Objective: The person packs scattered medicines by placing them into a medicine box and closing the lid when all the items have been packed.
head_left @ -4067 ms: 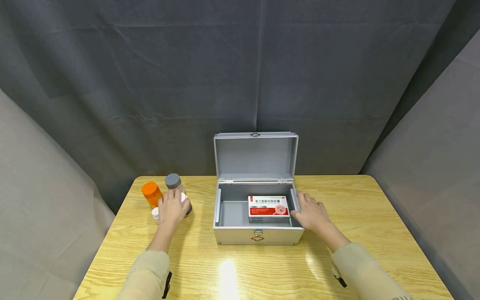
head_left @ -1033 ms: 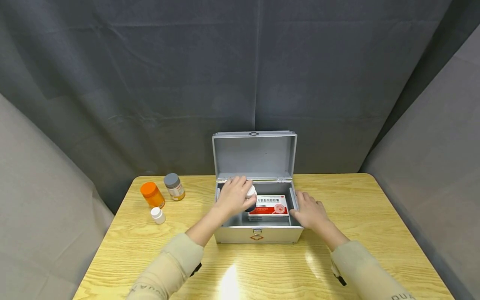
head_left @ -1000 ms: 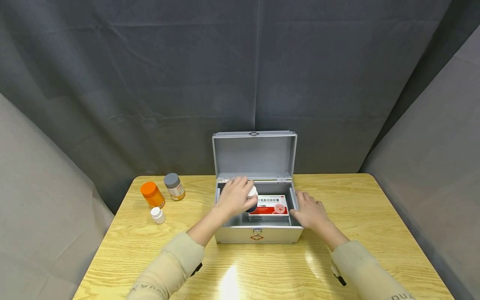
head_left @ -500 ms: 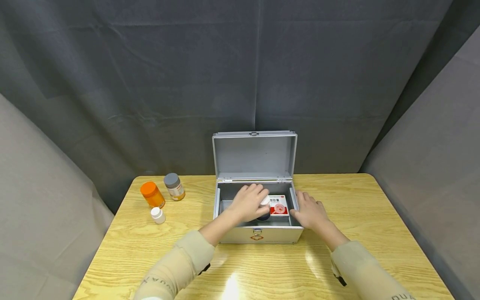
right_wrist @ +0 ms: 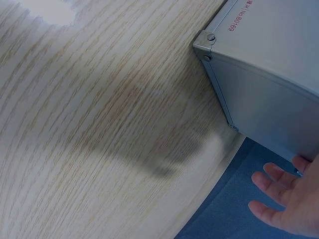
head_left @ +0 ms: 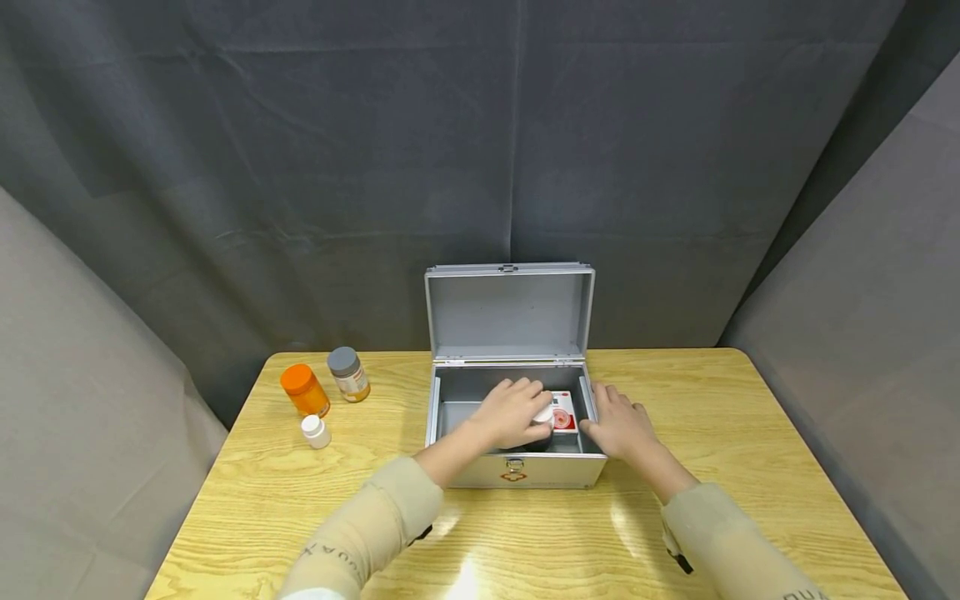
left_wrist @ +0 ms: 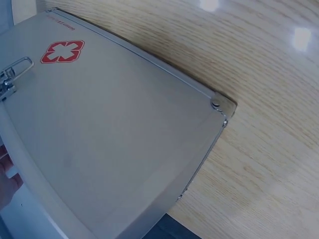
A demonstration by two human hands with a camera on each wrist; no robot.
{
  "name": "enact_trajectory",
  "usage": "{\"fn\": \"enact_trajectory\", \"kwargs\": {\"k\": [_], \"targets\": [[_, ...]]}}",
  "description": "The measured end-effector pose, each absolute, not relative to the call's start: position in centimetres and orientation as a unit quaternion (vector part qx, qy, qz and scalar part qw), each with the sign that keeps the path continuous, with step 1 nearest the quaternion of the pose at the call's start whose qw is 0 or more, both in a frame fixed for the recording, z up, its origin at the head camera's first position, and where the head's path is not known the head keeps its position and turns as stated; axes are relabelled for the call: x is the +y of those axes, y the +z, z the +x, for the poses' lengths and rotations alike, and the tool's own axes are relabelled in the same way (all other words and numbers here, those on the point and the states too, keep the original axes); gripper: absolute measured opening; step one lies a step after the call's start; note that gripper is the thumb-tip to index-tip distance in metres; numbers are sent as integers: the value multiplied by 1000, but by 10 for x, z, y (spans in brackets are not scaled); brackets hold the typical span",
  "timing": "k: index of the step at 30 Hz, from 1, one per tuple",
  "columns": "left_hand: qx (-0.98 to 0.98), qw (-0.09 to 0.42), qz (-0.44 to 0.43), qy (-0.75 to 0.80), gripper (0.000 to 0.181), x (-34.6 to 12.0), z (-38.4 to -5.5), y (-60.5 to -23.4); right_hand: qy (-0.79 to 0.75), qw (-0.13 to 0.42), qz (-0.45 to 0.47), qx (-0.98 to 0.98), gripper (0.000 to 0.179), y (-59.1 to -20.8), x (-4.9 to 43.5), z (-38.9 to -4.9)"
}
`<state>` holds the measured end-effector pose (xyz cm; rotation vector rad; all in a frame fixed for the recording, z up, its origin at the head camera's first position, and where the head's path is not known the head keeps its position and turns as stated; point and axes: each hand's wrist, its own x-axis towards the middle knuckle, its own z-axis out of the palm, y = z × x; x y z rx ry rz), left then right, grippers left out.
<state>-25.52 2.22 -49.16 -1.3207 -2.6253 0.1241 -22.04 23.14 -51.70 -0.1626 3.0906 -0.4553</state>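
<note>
A silver first-aid case [head_left: 555, 473] stands on the table with its lid raised. My left hand [head_left: 513, 414] reaches into it and holds a dark pill bottle with a white cap [head_left: 546, 415], low near the front wall. The hand hides most of the bottle. Behind it, a red-and-white medicine carton [head_left: 565, 408] lies in the case's right half, partly covered. My right hand [head_left: 621, 423] holds the case's right wall, thumb over the rim. In the right wrist view its other fingers [right_wrist: 266, 186] spread loosely outside the wall.
On the table's left stand an orange bottle [head_left: 304, 390], a grey-capped bottle [head_left: 349, 375] and a small white bottle [head_left: 316, 431]. The open lid [head_left: 510, 315] rises at the case's back. A dark curtain [head_left: 360, 167] hangs behind the wooden table [head_left: 712, 433].
My left hand has taken the white-capped bottle from the left group into the case. Over the last second it has moved right and toward the front wall. The right hand has stayed put.
</note>
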Motion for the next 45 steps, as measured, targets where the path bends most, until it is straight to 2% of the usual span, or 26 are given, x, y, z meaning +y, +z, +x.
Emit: {"fn": "enact_trajectory", "kwargs": {"k": [15, 26, 37, 45], "targets": [[-875, 66, -478, 46, 38, 32, -248, -487, -145, 7, -54, 988, 70, -517, 232, -220], [-864, -14, -502, 39, 42, 37, -256, -498, -144, 5, -58, 988, 70, -517, 232, -220], [-837, 14, -544, 66, 41, 37, -257, -500, -145, 3, -53, 988, 69, -519, 233, -221], [-835, 2, -543, 84, 47, 36, -255, -502, -147, 3, -54, 988, 70, -517, 232, -220]]}}
